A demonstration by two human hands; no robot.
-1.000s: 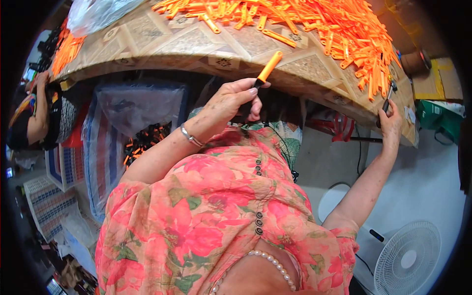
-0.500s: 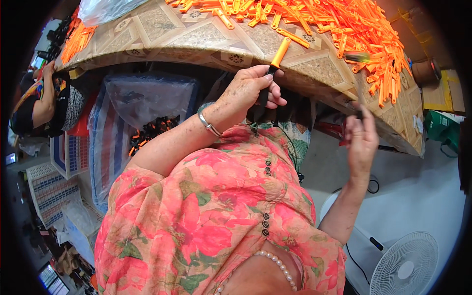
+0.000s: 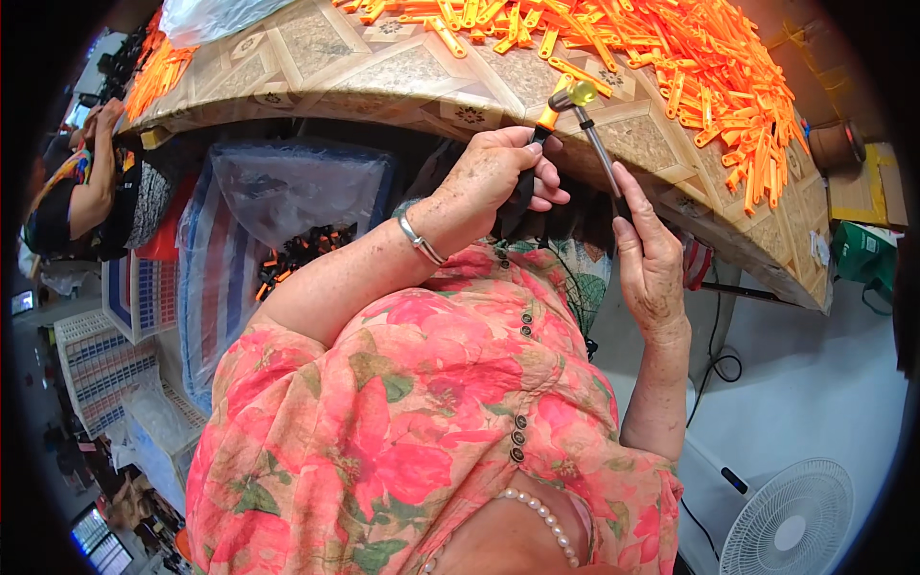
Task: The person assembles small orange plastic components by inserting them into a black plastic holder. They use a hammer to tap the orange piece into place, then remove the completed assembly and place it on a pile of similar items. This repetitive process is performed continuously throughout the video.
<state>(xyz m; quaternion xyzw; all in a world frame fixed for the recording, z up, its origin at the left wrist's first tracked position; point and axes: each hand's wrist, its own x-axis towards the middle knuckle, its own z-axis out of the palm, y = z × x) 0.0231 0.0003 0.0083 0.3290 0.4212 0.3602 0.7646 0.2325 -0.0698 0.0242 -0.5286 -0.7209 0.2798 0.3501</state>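
My left hand [image 3: 494, 177] is closed around the black part of an orange-and-black handled piece [image 3: 545, 123], which points up toward the table edge. My right hand [image 3: 654, 273] grips a small hammer [image 3: 600, 147] by the lower end of its thin shaft. The hammer has a yellow face and a dark metal head, and this head lies over the top of the orange handle. Whether they touch I cannot tell. On the table, beyond both hands, many orange handles [image 3: 709, 72] lie in a large loose heap.
The patterned table [image 3: 345, 57] curves across in front of me. At left, a striped bag [image 3: 225, 307] holds black and orange pieces. A fan [image 3: 791, 527] stands at lower right, near a cable. A dark spool [image 3: 836, 144] sits by the far right corner. Another person's arm [image 3: 93, 192] shows at far left.
My right hand has swung left and the hammer's head has come from the right side of the table to the top of the orange handle. My left hand keeps its grip.
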